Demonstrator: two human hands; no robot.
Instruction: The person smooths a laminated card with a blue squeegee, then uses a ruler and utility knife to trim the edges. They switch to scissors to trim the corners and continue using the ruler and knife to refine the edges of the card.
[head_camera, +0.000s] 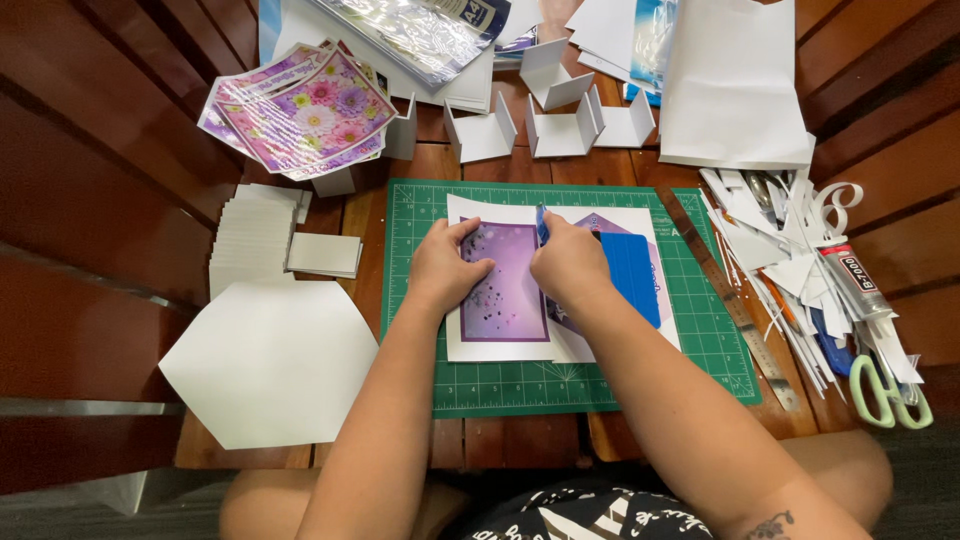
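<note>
On the green cutting mat (420, 330) lies a white sheet printed with a purple speckled rectangle (505, 290). My left hand (445, 265) presses flat on the sheet's left side. My right hand (570, 262) grips a blue-handled craft knife (541, 222), its tip on the sheet along the purple rectangle's right edge. A blue plastic card (632, 275) lies on the paper just right of my right hand.
A white paper hexagon (270, 362) and stacks of white cards (255, 235) lie left. Flowered sheets (305, 110) sit back left, folded white card pieces (560, 130) behind the mat. At right are a steel ruler (735, 305), paper scraps, a glue tube (858, 280) and green-handled scissors (890, 395).
</note>
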